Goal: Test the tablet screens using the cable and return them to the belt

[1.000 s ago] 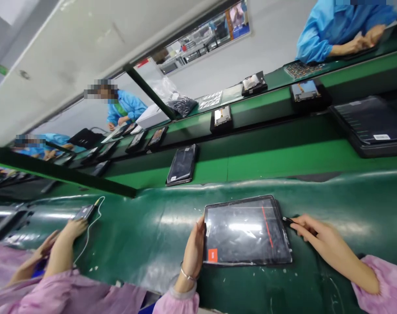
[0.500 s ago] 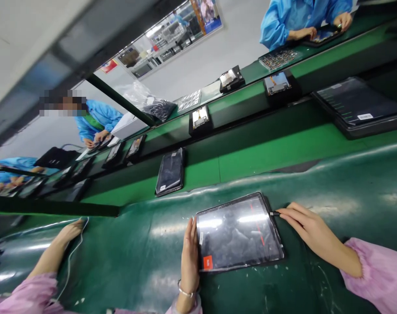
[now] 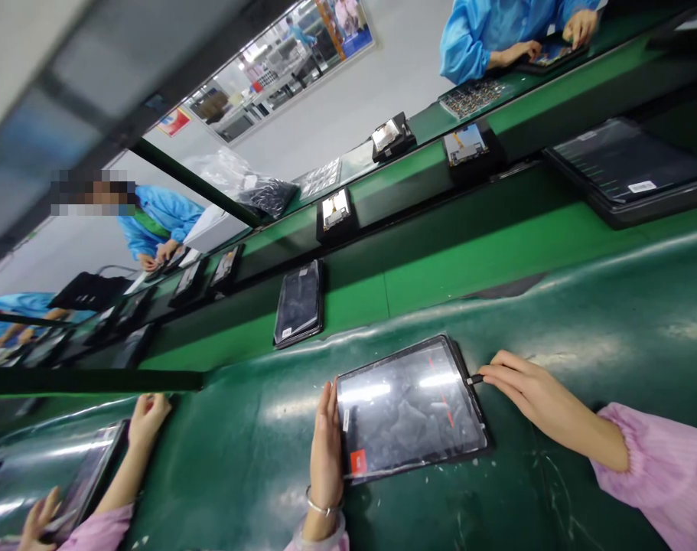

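A tablet [image 3: 411, 413] with a glossy dark screen under clear film lies on the green bench mat, slightly turned. It carries an orange-red sticker, a small white label and red marks. Along its left edge rests my left hand [image 3: 327, 436], fingers straight and together, thumb side not clearly seen. Off the opposite edge, my right hand [image 3: 546, 398] pinches a small black plug [image 3: 475, 379] between thumb and fingers. The plug's metal tip meets the tablet's side; how deep it sits I cannot tell. Any cord behind it is hidden by the hand.
At left, a co-worker's hands [image 3: 147, 417] work near another tablet [image 3: 99, 474]. Beyond the mat, a green conveyor [image 3: 359, 295] carries a smaller tablet [image 3: 299, 302] and a large one [image 3: 635, 168]. Several devices in black trays and blue-sleeved people line the far side.
The view has shifted slightly. My hands keep their places at the tablet and plug. At left, the co-worker's hand no longer holds the white cable, and a tablet has come into view there.
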`<state>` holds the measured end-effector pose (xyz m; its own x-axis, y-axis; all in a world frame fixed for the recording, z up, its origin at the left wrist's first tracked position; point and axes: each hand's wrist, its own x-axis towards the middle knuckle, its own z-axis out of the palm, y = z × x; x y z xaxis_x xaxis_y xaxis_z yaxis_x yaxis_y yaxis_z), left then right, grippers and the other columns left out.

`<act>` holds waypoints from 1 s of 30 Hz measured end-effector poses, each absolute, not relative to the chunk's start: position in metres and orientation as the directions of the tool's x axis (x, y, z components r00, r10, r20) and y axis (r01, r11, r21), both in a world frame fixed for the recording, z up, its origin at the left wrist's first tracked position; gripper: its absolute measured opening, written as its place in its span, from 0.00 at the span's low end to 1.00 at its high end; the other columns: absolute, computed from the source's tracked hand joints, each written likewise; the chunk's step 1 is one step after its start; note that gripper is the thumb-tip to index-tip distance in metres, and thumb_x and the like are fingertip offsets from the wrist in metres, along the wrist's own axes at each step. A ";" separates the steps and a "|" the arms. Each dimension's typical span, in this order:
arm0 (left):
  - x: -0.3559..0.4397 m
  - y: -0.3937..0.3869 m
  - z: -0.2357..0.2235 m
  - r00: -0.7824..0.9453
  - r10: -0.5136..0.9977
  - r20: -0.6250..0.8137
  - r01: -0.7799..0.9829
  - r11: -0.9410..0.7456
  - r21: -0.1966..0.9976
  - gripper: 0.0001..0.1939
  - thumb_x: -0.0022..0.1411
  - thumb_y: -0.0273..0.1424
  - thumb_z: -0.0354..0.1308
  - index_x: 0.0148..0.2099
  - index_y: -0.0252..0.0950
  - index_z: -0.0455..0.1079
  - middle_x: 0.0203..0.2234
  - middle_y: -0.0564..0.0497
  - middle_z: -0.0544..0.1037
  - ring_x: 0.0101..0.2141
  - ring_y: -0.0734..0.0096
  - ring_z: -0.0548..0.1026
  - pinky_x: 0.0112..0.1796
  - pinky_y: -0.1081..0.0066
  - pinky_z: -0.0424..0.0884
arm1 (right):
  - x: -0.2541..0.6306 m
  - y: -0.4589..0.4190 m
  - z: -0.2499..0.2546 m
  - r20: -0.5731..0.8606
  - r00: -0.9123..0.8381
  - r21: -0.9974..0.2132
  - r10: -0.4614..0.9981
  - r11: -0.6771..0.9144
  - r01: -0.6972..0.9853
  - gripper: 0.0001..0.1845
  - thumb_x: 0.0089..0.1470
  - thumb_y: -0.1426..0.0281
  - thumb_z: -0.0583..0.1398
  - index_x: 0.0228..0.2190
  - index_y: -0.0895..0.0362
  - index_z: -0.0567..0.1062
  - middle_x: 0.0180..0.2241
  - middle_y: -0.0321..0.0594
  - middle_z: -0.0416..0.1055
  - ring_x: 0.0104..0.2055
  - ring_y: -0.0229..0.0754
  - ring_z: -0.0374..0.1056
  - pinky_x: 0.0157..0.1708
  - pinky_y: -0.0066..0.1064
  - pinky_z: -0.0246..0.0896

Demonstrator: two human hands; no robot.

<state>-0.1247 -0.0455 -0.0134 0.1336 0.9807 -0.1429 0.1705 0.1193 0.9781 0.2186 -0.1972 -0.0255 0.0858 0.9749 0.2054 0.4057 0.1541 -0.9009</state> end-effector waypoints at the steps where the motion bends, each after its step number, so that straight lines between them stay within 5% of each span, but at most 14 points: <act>1: -0.125 -0.046 -0.013 0.129 0.981 -0.143 0.177 0.119 0.977 0.26 0.73 0.47 0.52 0.69 0.49 0.65 0.70 0.49 0.58 0.71 0.59 0.46 0.69 0.57 0.51 | 0.219 -0.197 -0.025 0.202 0.087 -0.903 0.976 0.152 0.402 0.32 0.85 0.49 0.39 0.50 0.54 0.74 0.43 0.40 0.65 0.40 0.52 0.68 0.39 0.42 0.61; 12: -0.136 -0.039 -0.019 0.226 0.957 -0.180 0.112 0.158 0.981 0.28 0.74 0.53 0.51 0.71 0.53 0.62 0.71 0.53 0.56 0.71 0.62 0.48 0.70 0.63 0.43 | 0.213 -0.189 -0.024 0.308 0.248 -0.883 0.919 0.178 0.435 0.22 0.84 0.61 0.44 0.48 0.55 0.74 0.40 0.39 0.66 0.39 0.51 0.69 0.39 0.40 0.62; 17: -0.138 -0.037 -0.020 0.281 0.940 -0.193 0.072 0.180 0.981 0.24 0.75 0.53 0.51 0.68 0.58 0.66 0.71 0.56 0.56 0.71 0.66 0.47 0.70 0.65 0.37 | 0.219 -0.190 -0.025 0.311 0.267 -0.846 0.912 0.137 0.515 0.28 0.86 0.56 0.39 0.50 0.56 0.74 0.40 0.39 0.65 0.39 0.50 0.69 0.38 0.41 0.60; 22: -0.140 -0.037 -0.020 0.308 0.934 -0.179 0.063 0.168 0.984 0.23 0.75 0.52 0.50 0.67 0.58 0.66 0.71 0.56 0.56 0.71 0.65 0.46 0.70 0.64 0.36 | 0.221 -0.190 -0.030 0.324 0.225 -0.808 0.919 0.145 0.571 0.32 0.86 0.54 0.38 0.49 0.56 0.75 0.39 0.41 0.66 0.39 0.51 0.69 0.36 0.42 0.61; 30: -0.143 -0.036 -0.019 0.367 0.907 -0.204 0.062 0.195 0.979 0.23 0.76 0.53 0.46 0.68 0.59 0.65 0.71 0.56 0.54 0.72 0.65 0.45 0.70 0.62 0.33 | 0.241 -0.181 -0.030 0.263 0.052 -0.829 0.963 0.198 0.522 0.19 0.79 0.65 0.45 0.50 0.54 0.74 0.46 0.43 0.67 0.47 0.55 0.67 0.43 0.45 0.65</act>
<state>-0.1434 -0.0359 -0.0193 0.3673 0.9075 -0.2040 0.0615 0.1951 0.9788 0.2411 -0.1813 -0.0295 0.0523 0.9633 0.2633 0.5222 0.1984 -0.8295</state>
